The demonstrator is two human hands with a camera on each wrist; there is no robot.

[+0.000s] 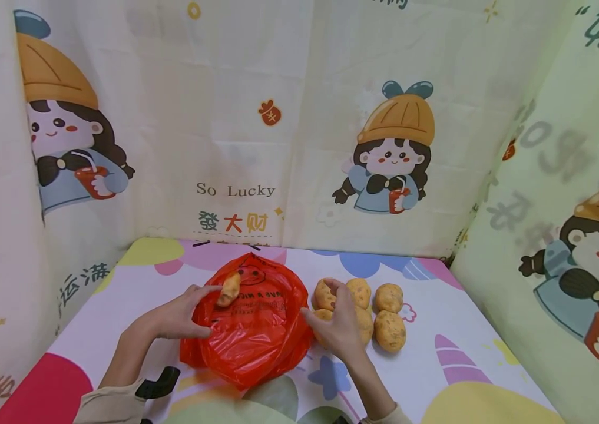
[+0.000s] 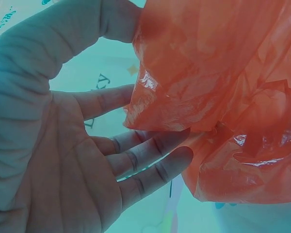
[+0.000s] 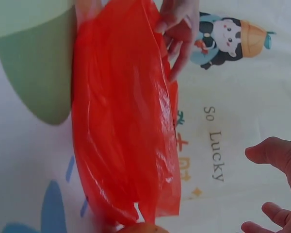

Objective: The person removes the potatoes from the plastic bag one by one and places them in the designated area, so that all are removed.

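A red plastic bag with black print lies spread on the table between the two hands. On it, toward its upper left, is an elongated yellow-brown tuber; its exact kind is unclear. My left hand is at the bag's left edge, thumb and fingers apart. In the left wrist view, the fingers of the left hand reach to the edge of the bag. Above the bag's right edge hovers my right hand, fingers spread and holding nothing. It partly covers some of the potatoes.
Several potatoes stand grouped right of the bag, one of them a round potato. A patterned cloth covers the table. Printed fabric hangs at the back and both sides.
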